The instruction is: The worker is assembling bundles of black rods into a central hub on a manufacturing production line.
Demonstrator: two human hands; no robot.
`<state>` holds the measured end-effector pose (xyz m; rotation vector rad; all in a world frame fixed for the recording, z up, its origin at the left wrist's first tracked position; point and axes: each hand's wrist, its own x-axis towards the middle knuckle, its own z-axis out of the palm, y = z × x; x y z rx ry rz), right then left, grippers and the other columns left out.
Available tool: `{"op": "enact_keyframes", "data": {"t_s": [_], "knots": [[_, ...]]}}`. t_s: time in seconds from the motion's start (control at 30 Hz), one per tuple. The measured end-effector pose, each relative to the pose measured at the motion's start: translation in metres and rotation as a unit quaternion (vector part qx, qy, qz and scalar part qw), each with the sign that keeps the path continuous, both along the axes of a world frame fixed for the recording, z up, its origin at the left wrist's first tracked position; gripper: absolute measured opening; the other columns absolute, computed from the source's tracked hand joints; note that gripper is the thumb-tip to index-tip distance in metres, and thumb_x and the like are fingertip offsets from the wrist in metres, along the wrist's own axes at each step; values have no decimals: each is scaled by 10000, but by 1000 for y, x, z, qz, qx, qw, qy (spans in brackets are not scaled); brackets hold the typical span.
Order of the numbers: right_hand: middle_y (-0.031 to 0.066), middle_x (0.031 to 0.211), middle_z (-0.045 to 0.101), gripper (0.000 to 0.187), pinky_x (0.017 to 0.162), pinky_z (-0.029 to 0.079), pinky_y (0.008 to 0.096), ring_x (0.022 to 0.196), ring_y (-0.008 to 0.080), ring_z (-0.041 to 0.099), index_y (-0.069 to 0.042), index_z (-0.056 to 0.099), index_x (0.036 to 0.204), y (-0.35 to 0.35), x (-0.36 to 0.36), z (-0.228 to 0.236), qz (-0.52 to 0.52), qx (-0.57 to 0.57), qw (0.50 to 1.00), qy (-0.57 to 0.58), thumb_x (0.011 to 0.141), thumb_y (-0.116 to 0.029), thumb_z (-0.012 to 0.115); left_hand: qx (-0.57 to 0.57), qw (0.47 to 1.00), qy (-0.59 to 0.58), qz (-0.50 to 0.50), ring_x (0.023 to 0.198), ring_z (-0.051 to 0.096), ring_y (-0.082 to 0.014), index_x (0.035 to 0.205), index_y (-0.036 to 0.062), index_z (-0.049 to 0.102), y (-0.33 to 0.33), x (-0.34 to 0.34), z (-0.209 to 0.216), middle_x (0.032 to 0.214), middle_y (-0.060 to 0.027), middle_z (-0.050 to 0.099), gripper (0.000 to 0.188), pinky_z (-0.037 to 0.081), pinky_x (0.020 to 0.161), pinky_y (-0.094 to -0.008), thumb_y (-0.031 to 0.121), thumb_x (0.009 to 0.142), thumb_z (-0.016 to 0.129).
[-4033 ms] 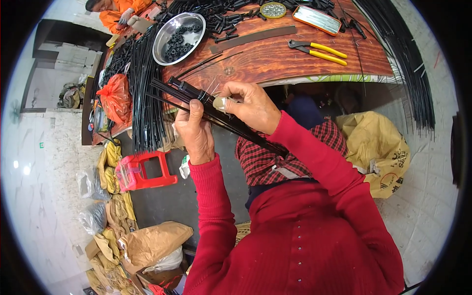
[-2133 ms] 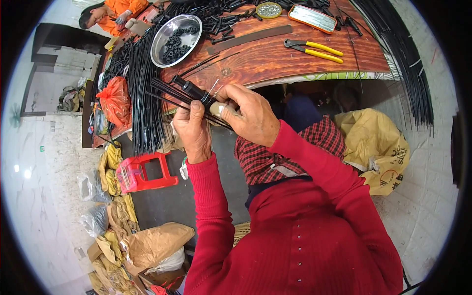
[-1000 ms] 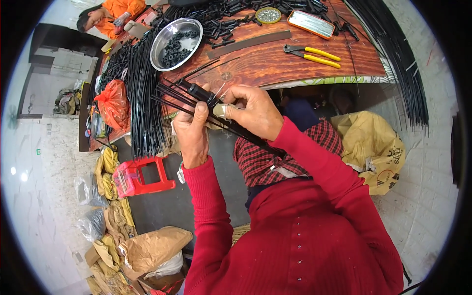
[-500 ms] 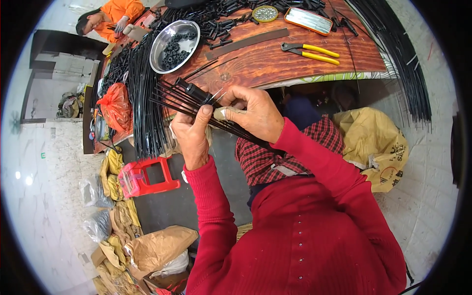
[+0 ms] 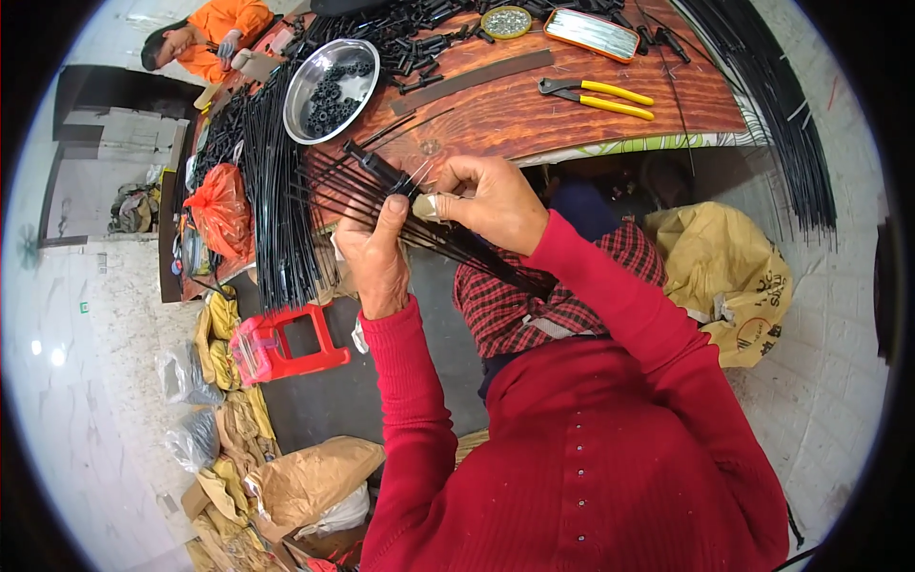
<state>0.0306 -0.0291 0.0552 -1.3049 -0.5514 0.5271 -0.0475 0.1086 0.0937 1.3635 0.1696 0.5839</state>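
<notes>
A black tubular fitting (image 5: 379, 169), with thin black rods (image 5: 343, 196) like umbrella ribs fanned around it, is held in front of me over the table's near edge. The fingers and thumb of my left hand (image 5: 376, 253) are closed on it, the thumb pressing near its lower end. My right hand (image 5: 496, 205) is closed right beside that end, its taped thumb (image 5: 431, 207) against the fitting. A thin shiny wire (image 5: 420, 172) sticks up at its fingertips. Where the wire goes in is hidden by the fingers. The rods' other ends reach my checked lap.
On the red-brown table lie yellow-handled pliers (image 5: 600, 98), a steel bowl (image 5: 331, 91) of black rings, a tray of wires (image 5: 592, 34) and many black tubes. A rod bundle (image 5: 274, 191) overhangs the left edge, above a red stool (image 5: 291, 344). A co-worker (image 5: 214, 43) sits far left.
The view has shifted slightly. My right fingers have opened a little around the wire, and the rods fan out somewhat wider. Both hands stay at the fitting.
</notes>
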Motion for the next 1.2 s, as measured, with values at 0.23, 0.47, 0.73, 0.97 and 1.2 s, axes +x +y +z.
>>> {"op": "enact_keyframes", "data": {"t_s": [0.23, 0.47, 0.73, 0.97, 1.2], "knots": [[66, 741, 657, 138, 639, 485, 287, 716, 73, 611, 5, 651, 904, -15, -18, 28, -129, -76, 974, -169, 847, -91, 730, 54, 998, -21, 26, 864, 620, -122, 1090, -25, 660, 2, 2, -3, 990, -49, 685, 248, 497, 826, -275, 73, 876, 740], [94, 729, 643, 130, 634, 470, 315, 688, 102, 593, 3, 659, 920, -15, -4, 15, -98, -111, 978, -144, 859, -104, 701, 53, 999, 0, 12, 1040, 616, -181, 1272, -38, 575, -5, 8, -7, 1201, -119, 648, 482, 477, 953, -318, 97, 853, 773], [34, 750, 656, 152, 666, 476, 276, 730, 60, 554, 13, 657, 890, -19, -2, 13, -80, -92, 987, -107, 873, -123, 724, 77, 995, 62, -22, 1025, 645, -162, 1270, -43, 600, -7, -2, 8, 1221, -118, 664, 537, 509, 920, -298, -31, 769, 793], [20, 825, 658, 179, 706, 497, 253, 784, 65, 591, 8, 641, 958, -21, -2, 8, -56, -47, 996, -47, 883, -120, 741, 83, 995, 54, 8, 864, 655, -124, 1181, -37, 650, -18, -5, 15, 1001, -65, 704, 401, 529, 787, -254, 4, 808, 791], [29, 912, 659, 240, 738, 506, 253, 815, 78, 598, 11, 639, 1049, -22, 2, 5, -36, -11, 999, -22, 888, -131, 745, 97, 993, 62, -9, 869, 647, -113, 1233, -49, 629, -23, -5, 20, 990, -58, 698, 472, 525, 801, -249, 1, 795, 799]]}}
